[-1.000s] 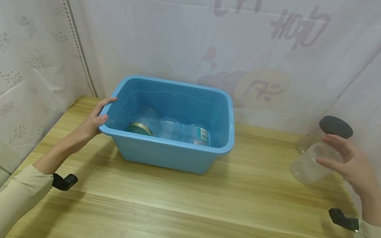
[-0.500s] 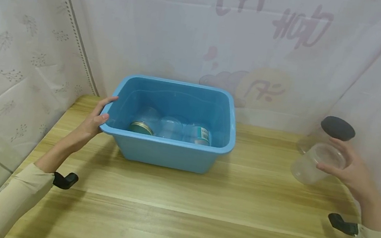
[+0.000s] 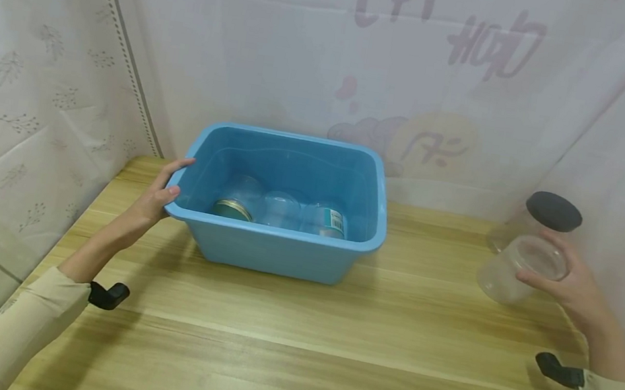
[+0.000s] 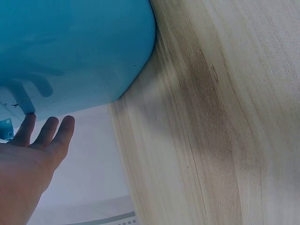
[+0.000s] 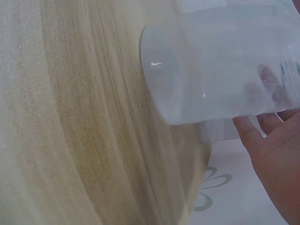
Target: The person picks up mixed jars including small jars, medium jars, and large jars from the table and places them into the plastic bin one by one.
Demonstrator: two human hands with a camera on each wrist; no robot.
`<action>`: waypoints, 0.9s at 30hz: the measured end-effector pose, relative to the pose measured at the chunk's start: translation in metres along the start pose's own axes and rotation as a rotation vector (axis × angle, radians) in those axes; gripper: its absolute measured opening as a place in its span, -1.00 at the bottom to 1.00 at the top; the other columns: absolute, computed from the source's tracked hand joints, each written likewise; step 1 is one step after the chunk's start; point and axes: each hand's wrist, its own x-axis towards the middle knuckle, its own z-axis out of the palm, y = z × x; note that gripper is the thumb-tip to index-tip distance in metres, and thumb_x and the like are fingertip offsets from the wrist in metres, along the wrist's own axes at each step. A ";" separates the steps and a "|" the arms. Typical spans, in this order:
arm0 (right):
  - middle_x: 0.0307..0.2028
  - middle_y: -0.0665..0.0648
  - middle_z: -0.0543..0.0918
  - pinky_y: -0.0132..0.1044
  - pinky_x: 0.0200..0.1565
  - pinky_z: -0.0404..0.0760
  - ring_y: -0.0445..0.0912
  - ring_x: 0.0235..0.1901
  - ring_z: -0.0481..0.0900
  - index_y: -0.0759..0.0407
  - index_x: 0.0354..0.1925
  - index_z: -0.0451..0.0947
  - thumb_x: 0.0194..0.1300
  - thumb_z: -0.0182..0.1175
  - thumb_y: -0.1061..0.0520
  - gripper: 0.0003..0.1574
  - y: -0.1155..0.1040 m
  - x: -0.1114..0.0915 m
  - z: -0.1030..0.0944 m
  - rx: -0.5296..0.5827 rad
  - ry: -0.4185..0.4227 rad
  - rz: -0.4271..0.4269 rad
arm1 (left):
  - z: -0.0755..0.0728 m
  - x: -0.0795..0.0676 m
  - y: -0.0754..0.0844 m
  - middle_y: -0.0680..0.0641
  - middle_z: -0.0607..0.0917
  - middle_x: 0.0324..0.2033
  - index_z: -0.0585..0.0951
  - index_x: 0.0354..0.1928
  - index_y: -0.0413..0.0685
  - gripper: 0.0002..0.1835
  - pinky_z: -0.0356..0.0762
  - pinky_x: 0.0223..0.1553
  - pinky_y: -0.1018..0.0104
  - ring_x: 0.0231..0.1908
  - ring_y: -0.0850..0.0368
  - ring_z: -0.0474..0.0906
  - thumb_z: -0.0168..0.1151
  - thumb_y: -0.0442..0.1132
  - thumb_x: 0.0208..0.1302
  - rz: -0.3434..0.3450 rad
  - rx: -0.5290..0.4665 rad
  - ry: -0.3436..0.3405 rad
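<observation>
My left hand (image 3: pixel 151 198) grips the left rim of a blue plastic tub (image 3: pixel 274 253), thumb at the front corner. In the left wrist view, several fingers (image 4: pixel 62 136) of it lie along the tub's outer wall (image 4: pixel 93 56). Inside the tub lie several clear jars; one has a green lid (image 3: pixel 232 210) and another a teal-and-white label (image 3: pixel 334 221). At the right, my right hand (image 3: pixel 576 285) holds a clear, lidless jar (image 3: pixel 502 275) near its open mouth. Through the jar's wall (image 5: pixel 206 65) some of its fingers show in the right wrist view.
Behind the held jar stands another clear jar with a dark grey lid (image 3: pixel 553 211), close to the right hand. The wooden table (image 3: pixel 292 339) runs up to a printed cloth (image 3: pixel 284 58) at the back, with more cloth along both sides.
My right hand has settled lower round the lidless jar's mouth, its thumb and fingers now against it. The left hand and the tub stay in place.
</observation>
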 end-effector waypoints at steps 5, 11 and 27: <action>0.41 0.11 0.18 -0.52 -0.03 0.28 -0.04 0.29 0.16 -0.03 0.61 0.03 0.30 0.33 0.38 0.10 0.001 0.000 0.003 0.013 0.011 -0.015 | 0.000 0.000 0.000 -0.08 -0.14 0.54 0.03 0.58 0.41 -0.35 0.27 0.14 0.03 0.37 -0.30 0.05 -0.12 0.05 0.52 -0.005 0.007 0.003; 0.25 0.13 0.35 -0.51 -0.08 0.32 -0.08 0.14 0.31 0.08 0.52 0.20 0.29 0.36 0.35 -0.06 0.005 0.000 0.005 -0.020 0.043 -0.016 | 0.001 -0.001 0.001 -0.08 -0.17 0.55 0.01 0.59 0.40 -0.34 0.22 0.18 -0.09 0.38 -0.32 0.04 -0.12 0.08 0.52 -0.011 0.012 0.004; 0.25 0.13 0.36 -0.54 -0.07 0.26 -0.06 0.14 0.28 0.04 0.52 0.23 0.26 0.43 0.28 -0.03 0.000 0.001 0.006 -0.076 0.066 -0.020 | 0.001 -0.001 0.001 -0.08 -0.16 0.55 0.01 0.58 0.42 -0.34 0.23 0.16 -0.06 0.38 -0.31 0.04 -0.12 0.09 0.52 -0.013 0.015 0.002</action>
